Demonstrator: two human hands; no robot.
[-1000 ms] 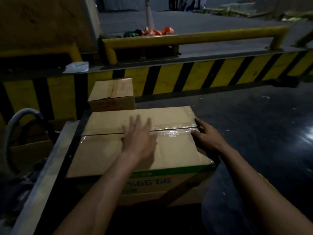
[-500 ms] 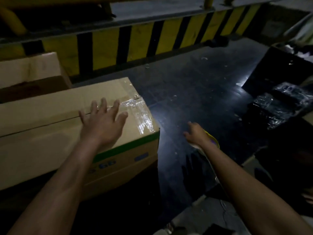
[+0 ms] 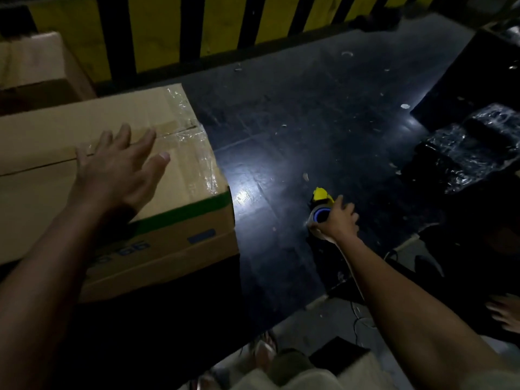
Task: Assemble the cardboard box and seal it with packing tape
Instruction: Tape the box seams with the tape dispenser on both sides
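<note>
box (image 3: 174, 175): matt cardboard | tape (image 3: 197, 153): glossy film | floor (image 3: 309, 122): glossy

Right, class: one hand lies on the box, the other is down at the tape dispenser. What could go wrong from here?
The cardboard box sits at the edge of its dark support with only the flat left hand on it; a push could slide it off. The right hand holds the tape dispenser by the roll in dim light; it might slip.

Left hand (image 3: 118, 175) over box (image 3: 42, 142); right hand (image 3: 339, 222) grips dispenser (image 3: 320, 205).
</note>
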